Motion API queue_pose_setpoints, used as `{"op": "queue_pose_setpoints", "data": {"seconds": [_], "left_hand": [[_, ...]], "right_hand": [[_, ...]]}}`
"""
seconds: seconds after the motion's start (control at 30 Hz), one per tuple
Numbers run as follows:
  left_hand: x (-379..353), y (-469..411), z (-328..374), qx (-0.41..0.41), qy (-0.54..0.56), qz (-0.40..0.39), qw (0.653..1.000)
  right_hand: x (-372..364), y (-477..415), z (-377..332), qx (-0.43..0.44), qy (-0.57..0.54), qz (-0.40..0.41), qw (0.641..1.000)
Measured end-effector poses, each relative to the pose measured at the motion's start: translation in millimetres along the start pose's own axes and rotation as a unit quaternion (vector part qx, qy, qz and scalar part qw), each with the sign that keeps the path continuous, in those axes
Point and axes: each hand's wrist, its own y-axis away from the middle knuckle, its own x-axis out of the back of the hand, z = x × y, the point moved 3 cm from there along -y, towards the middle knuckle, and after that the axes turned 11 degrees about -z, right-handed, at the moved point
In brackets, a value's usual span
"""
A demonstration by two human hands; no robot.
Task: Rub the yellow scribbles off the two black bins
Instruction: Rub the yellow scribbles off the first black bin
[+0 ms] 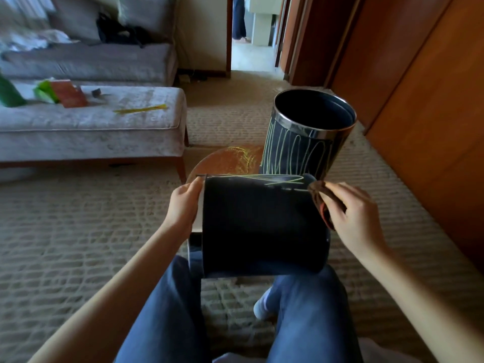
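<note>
Denim knees [309, 297] under black bin [262, 226]; beige carpet [78, 231], grey ottoman [104, 121]

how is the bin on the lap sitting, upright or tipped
Tipped on its side: the lap bin lies sideways, its rim at the left hand, its base toward the right hand with the brown cloth.
</note>
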Motion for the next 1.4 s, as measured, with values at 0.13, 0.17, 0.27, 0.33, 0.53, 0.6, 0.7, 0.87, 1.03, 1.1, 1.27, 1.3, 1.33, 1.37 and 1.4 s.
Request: {"op": "queue_pose_setpoints", "data": {"seconds": [0.13,0.17,0.27,0.33,0.53,0.6,0.7,0.87,1.03,1.1,1.27,1.3,1.33,1.37,1.4], "left_hand": [[2,8,-3,-0.050,-0.025,-0.003,0.998],[3,10,-6,-0.053,-0.025,-0.004,0.998],[7,14,-15,-0.053,-0.048,-0.013,0.997],[9,12,-15,-0.050,-0.077,-0.021,0.996],[7,-1,1,-0.039,-0.126,-0.030,0.991],[6,-3,3,-0.048,-0.138,-0.034,0.989],[8,-5,0,-0.052,-0.143,-0.046,0.987],[2,-2,10,-0.041,-0.129,-0.040,0.990],[-2,-8,15,-0.032,-0.120,-0.018,0.992],[-1,-8,11,-0.045,-0.143,-0.019,0.989],[4,1,1,-0.062,-0.202,0.004,0.977],[5,4,-1,-0.064,-0.206,0.009,0.976],[6,7,-3,-0.065,-0.212,0.011,0.975],[7,8,-5,-0.067,-0.215,0.013,0.974],[7,10,-5,-0.068,-0.214,0.015,0.974]], "right_hand": [[1,1,-11,0.039,-0.021,-0.007,0.999],[2,2,-12,0.040,-0.036,-0.017,0.998],[13,7,-14,0.008,-0.062,-0.038,0.997],[23,9,-14,0.003,-0.066,-0.048,0.997],[42,16,-16,0.038,-0.001,0.010,0.999],[36,22,-25,0.080,0.059,0.052,0.994],[-8,39,-38,0.149,0.100,0.015,0.984],[-59,84,-29,0.179,0.132,-0.040,0.974],[-59,93,-24,0.134,0.140,-0.086,0.977],[-61,90,-23,0.134,0.154,-0.085,0.975],[-48,29,-14,0.045,0.039,-0.060,0.996],[-46,9,-9,0.003,0.017,-0.063,0.998],[-46,-11,-1,-0.041,-0.003,-0.084,0.996],[-48,-29,8,-0.084,-0.023,-0.123,0.989],[-51,-42,16,-0.112,-0.041,-0.166,0.979]]}}
